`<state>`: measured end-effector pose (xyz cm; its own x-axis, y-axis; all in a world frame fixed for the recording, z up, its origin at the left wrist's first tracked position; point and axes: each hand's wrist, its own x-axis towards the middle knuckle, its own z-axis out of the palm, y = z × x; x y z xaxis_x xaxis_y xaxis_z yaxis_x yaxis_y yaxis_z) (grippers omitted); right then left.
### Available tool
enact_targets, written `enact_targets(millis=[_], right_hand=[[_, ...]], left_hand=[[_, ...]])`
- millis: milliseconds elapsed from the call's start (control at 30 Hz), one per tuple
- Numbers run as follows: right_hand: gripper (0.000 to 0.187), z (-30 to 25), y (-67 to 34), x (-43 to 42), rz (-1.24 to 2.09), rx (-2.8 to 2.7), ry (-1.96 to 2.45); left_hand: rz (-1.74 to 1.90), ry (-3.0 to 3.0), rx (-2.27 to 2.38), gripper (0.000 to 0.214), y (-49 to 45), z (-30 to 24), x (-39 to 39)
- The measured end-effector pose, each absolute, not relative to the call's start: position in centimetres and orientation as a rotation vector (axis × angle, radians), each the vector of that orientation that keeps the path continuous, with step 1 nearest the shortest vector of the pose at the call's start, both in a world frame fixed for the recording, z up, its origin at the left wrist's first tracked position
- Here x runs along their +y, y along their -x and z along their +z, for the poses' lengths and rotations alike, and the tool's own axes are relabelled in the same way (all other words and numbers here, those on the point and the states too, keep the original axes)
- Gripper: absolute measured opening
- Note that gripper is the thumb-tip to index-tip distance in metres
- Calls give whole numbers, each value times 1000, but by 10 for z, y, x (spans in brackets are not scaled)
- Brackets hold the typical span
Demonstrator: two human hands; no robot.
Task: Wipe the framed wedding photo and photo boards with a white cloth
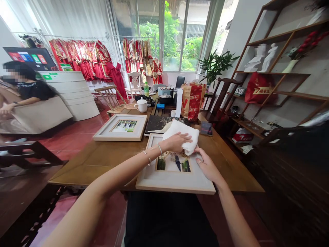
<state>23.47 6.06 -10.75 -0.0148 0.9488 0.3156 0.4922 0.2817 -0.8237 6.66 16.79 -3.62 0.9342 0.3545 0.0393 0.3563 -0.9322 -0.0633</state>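
A mug (pixel 142 105) and paper bag (pixel 194 99) stand beyond the left grip (pixel 179 141), spread on cloth (pixel 177 127), and right grip (pixel 207 167), pinching a frame (pixel 167 180).

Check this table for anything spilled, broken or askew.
Nothing looks spilled or broken. The nearer pale wooden picture frame looks oddly placed: its bottom edge seems to overhang the brown wooden table.

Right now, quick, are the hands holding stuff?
Left hand: open, spread over the white cloth.
Right hand: touching the picture frame; can't tell whether it's gripping.
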Motion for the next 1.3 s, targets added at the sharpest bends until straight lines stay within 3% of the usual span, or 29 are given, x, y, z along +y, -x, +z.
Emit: enact_targets(millis=[300,433,567,667,867,1067,1300], right_hand=[[22,-118,-229,60,682,-1504,1331],[31,-119,-230,59,720,-1505,1281],[34,-117,-232,58,739,-1508,1296],[33,-119,-233,58,740,-1513,1303],[32,-117,-231,55,707,-1540,1305],[16,-114,-230,55,654,-1574,1293],[14,-111,-231,60,654,-1629,1273]], left_hand=[[57,2988,-1080,46,-60,-40,39],[188,3079,-1018,64,-68,-30,-9],[156,3202,-913,53,-59,-22,-20],[45,3214,-808,57,-50,-26,-22],[73,3024,-1018,63,-49,-41,6],[-36,2794,-1086,59,-47,-51,87],[-51,2866,-611,63,-61,-40,162]])
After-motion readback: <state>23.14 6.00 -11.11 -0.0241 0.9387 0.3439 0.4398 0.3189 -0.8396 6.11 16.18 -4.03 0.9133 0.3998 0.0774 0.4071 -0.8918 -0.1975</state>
